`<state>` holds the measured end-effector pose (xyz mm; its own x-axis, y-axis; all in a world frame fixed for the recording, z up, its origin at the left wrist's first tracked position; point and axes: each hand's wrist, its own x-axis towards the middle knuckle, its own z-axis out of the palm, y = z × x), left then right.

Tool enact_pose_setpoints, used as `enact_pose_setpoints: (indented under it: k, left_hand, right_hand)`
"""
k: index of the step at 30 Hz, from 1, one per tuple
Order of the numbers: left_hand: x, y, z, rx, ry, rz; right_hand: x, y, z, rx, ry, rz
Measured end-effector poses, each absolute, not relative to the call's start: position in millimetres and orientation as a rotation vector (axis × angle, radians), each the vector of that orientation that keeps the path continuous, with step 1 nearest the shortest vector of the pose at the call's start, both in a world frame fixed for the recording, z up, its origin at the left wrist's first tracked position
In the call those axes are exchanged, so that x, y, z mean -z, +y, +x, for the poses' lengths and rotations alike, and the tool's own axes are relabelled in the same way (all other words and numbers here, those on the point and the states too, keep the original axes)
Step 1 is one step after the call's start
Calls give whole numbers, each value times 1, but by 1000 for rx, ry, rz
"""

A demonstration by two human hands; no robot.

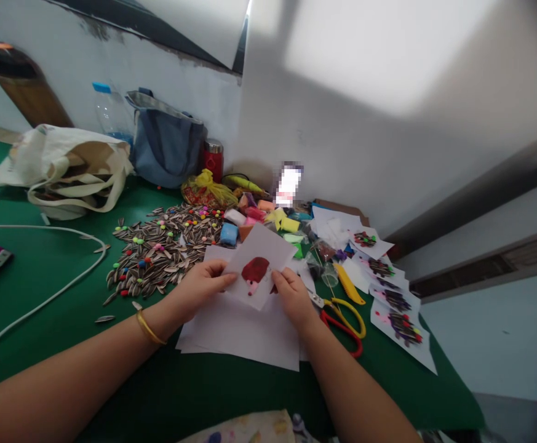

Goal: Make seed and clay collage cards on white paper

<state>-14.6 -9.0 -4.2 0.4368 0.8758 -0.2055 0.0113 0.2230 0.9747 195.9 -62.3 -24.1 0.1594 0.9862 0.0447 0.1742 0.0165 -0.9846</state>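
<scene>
Between my two hands is a small white paper card [262, 243], tilted, bearing a dark red hedgehog shape [255, 271] with a pink face. My left hand [206, 284] pinches the card's left edge between thumb and fingers. On the opposite edge, my right hand [292, 295] grips it the same way. Under the card lie white paper sheets [250, 338]. Just right of my right hand are scissors [349, 329] with yellow and red handles, beside a yellow box cutter [349, 283].
A heap of sunflower seeds [157, 258] with coloured bits spreads left. Behind are clay packets [229, 234], a phone [289, 184], a blue bag [167, 144] and a red thermos [213, 161]. Hedgehog cards [401, 326] line the table's right edge. A white cable [56, 301] crosses the left.
</scene>
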Motion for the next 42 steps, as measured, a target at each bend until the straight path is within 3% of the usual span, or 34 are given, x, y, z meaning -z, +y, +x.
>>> enact_pose_setpoints:
  k: [9,27,42]
  left_hand:
    - [13,-8,-16,-471,959,1234]
    - [20,-4,-15,-526,994,1472]
    - [13,-9,-14,-538,872,1279]
  right_hand:
    - [28,-64,191,-1086,-1258,-1367]
    - [33,-62,192,-1048,-1311,-1380]
    - [30,-63,189,-1129,-1264,-1407]
